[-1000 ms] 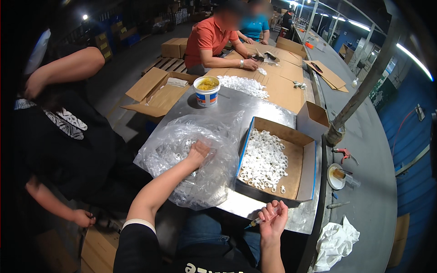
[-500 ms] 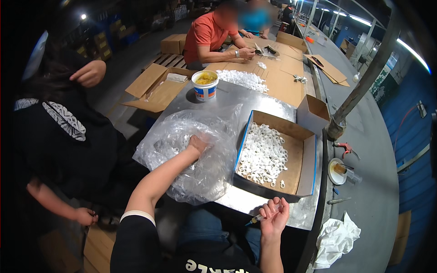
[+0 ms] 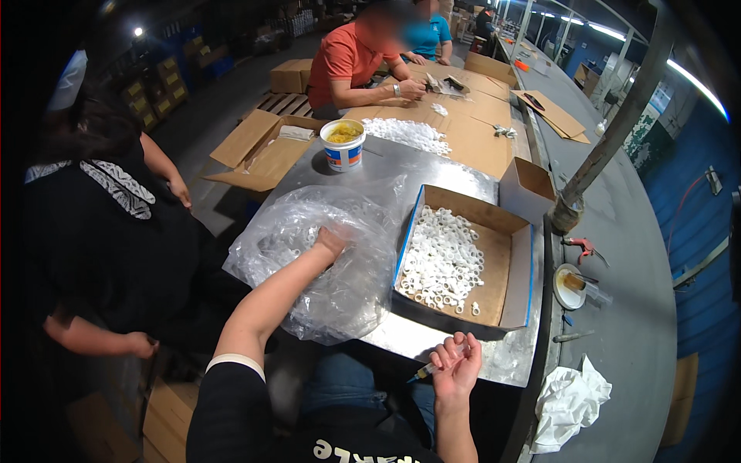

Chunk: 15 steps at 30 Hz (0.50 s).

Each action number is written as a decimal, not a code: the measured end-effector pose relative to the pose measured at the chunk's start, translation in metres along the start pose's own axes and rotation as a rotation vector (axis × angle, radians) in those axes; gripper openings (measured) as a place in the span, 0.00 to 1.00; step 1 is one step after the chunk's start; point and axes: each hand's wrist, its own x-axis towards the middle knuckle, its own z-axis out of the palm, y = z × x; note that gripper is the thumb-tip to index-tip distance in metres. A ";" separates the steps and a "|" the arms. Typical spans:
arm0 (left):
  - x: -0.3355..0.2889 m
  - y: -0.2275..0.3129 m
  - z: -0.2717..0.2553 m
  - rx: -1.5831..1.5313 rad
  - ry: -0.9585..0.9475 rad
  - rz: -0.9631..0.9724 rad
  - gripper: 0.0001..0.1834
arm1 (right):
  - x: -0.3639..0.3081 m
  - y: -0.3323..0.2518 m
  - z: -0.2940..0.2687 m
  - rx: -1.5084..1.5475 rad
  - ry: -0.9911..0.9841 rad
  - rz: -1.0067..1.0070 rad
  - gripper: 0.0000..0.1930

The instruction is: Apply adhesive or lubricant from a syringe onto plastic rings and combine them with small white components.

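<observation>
My left hand (image 3: 332, 241) reaches into a large clear plastic bag (image 3: 343, 297) on the metal table. Its fingers are hidden among the plastic, with a few small white parts (image 3: 311, 234) beside them. Palm up at the table's near edge, my right hand (image 3: 457, 369) is closed around a slim syringe (image 3: 421, 373), whose tip points left. Between the bag and the bench stands a shallow cardboard box (image 3: 505, 282) with blue edges. Many small white ring-shaped pieces (image 3: 444, 258) lie heaped in its left part.
A white bucket (image 3: 343, 157) of yellow paste stands behind the bag. Along the right bench lie an air gun (image 3: 584, 248), a dish (image 3: 569, 297) and a crumpled white cloth (image 3: 570, 405). A slanted post (image 3: 610, 127) rises there. One person (image 3: 100, 255) stands at left; others work farther back.
The person at left has lowered a raised hand to their side. My left hand stays in the bag, and my right hand still holds the syringe. The view has shifted slightly.
</observation>
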 end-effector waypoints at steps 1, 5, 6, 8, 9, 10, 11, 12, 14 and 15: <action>-0.002 -0.002 0.007 -0.036 0.047 -0.021 0.15 | 0.000 0.002 -0.001 -0.003 0.002 0.005 0.13; 0.008 0.031 -0.045 -0.101 -0.199 -0.082 0.14 | 0.004 0.007 -0.005 0.000 -0.004 0.025 0.13; 0.010 0.031 -0.046 -0.117 -0.196 -0.094 0.14 | 0.007 0.008 -0.007 -0.003 -0.015 0.037 0.13; 0.007 0.027 -0.038 -0.132 -0.196 -0.110 0.14 | 0.007 0.012 -0.005 -0.008 -0.027 0.055 0.13; 0.005 0.025 -0.034 -0.105 -0.079 -0.073 0.13 | 0.008 0.013 -0.003 -0.010 -0.023 0.073 0.13; 0.003 0.023 -0.026 -0.082 0.035 -0.039 0.13 | 0.008 0.014 -0.001 -0.015 -0.017 0.091 0.13; 0.003 0.019 -0.018 -0.082 0.037 -0.039 0.13 | 0.008 0.014 0.000 -0.016 -0.017 0.090 0.13; 0.003 0.013 -0.011 -0.056 0.007 -0.033 0.14 | 0.007 0.014 0.002 -0.022 -0.019 0.084 0.13; 0.003 -0.006 0.006 -0.029 -0.022 -0.035 0.16 | 0.007 0.014 0.002 -0.031 -0.024 0.084 0.13; 0.004 -0.020 0.012 -0.071 0.029 -0.104 0.16 | 0.007 0.013 0.001 -0.034 -0.025 0.086 0.13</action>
